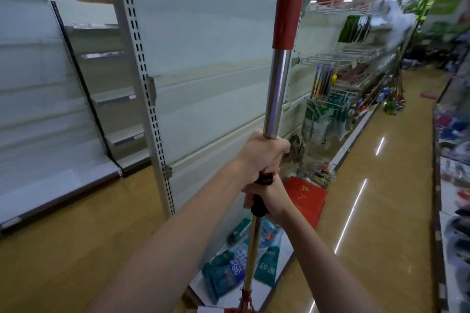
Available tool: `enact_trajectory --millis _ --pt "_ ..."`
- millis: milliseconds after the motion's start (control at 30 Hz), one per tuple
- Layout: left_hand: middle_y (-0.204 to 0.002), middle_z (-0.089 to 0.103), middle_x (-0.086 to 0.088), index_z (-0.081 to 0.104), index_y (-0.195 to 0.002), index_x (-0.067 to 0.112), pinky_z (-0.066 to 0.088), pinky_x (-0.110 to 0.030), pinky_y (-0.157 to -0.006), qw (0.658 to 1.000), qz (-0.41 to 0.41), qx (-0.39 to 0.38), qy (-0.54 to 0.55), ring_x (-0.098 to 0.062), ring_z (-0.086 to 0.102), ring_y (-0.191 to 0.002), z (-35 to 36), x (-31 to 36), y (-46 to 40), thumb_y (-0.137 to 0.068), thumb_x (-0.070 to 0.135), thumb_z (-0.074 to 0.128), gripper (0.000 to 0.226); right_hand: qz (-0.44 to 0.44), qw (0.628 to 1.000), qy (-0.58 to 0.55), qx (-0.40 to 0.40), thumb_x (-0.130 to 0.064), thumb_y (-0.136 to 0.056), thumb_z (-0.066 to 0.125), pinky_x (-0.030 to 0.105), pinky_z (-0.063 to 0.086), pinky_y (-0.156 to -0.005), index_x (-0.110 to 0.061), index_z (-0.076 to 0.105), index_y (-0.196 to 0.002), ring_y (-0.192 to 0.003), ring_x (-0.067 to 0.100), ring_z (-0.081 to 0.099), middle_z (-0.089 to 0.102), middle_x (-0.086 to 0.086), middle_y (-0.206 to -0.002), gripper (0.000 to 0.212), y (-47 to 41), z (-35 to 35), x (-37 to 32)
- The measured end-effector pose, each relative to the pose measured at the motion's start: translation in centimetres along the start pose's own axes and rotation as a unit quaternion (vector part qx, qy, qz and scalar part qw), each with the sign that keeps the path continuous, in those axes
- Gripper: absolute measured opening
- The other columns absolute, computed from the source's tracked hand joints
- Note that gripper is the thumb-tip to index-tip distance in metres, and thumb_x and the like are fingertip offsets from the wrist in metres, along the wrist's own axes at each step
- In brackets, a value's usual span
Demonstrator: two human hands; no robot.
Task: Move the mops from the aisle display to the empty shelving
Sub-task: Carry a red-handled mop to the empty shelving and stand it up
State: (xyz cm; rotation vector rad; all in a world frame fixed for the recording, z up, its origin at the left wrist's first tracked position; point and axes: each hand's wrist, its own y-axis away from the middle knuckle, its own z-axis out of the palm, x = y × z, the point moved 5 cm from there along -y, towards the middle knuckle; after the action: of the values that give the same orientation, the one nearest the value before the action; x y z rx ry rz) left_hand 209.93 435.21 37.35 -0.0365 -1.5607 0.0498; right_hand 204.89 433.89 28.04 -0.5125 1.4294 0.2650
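Observation:
I hold one mop (277, 89) upright in front of me. Its pole has a red sleeve at the top, a chrome shaft, a black collar and a thinner lower shaft that ends in a red part at the bottom edge. My left hand (264, 155) grips the chrome shaft just above the collar. Right below it, my right hand (270, 198) grips the black collar. The empty shelving (203, 63) with bare white back panels stands directly behind the pole and runs off to the left.
A slotted grey upright (142, 79) divides the shelf bays. Teal packets (223, 274) lie on the base shelf near my feet, red boxes (309, 198) beside them. Hanging goods (328, 119) and more mops (396, 94) line the shelves farther down the glossy aisle floor (376, 185).

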Motion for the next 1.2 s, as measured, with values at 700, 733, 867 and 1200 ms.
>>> enact_trajectory --millis 700,733,867,1200 --pt "-0.035 0.025 0.003 0.035 -0.032 0.022 0.018 -0.030 -0.046 0.997 -0.004 -0.076 -0.001 -0.013 0.019 -0.030 -8.6 5.0 0.2 -0.090 -0.008 0.048 0.066 -0.002 0.998 -0.034 0.057 -0.002 -0.062 0.070 0.029 0.036 -0.045 -0.003 0.048 -0.048 -0.035 0.021 0.039 0.045 0.011 -0.042 0.026 -4.5 9.1 -3.1" --pt "-0.035 0.026 0.003 0.035 -0.033 0.022 0.019 -0.032 -0.048 0.997 -0.007 -0.075 0.000 -0.014 0.019 -0.030 -8.6 5.3 -0.1 -0.090 -0.007 0.049 0.066 -0.002 0.998 -0.034 0.056 -0.003 -0.062 0.070 0.029 0.036 -0.046 -0.002 0.048 -0.050 -0.035 0.021 0.039 0.045 0.011 -0.042 0.025 -4.8 9.0 -3.3" --pt "-0.037 0.024 0.001 0.034 -0.041 0.018 0.021 -0.035 -0.052 0.998 -0.002 -0.060 -0.004 -0.016 0.018 -0.034 -8.7 6.2 -0.9 -0.086 -0.005 0.053 0.054 -0.002 0.999 -0.014 0.041 -0.007 -0.064 0.073 0.032 0.038 -0.051 -0.003 0.051 -0.052 -0.040 0.023 0.042 0.046 0.013 -0.045 0.025 -5.7 8.3 -3.9" --pt "-0.044 0.035 -0.008 0.042 -0.045 0.012 0.035 -0.031 -0.049 0.998 0.027 -0.048 -0.040 -0.022 0.032 -0.040 -8.4 6.4 -1.3 -0.086 0.001 0.062 0.047 -0.011 0.998 -0.009 0.056 -0.012 -0.067 0.076 0.037 0.046 -0.059 -0.004 0.060 -0.064 -0.048 0.025 0.049 0.052 0.013 -0.054 0.018 -5.8 6.8 -4.2"
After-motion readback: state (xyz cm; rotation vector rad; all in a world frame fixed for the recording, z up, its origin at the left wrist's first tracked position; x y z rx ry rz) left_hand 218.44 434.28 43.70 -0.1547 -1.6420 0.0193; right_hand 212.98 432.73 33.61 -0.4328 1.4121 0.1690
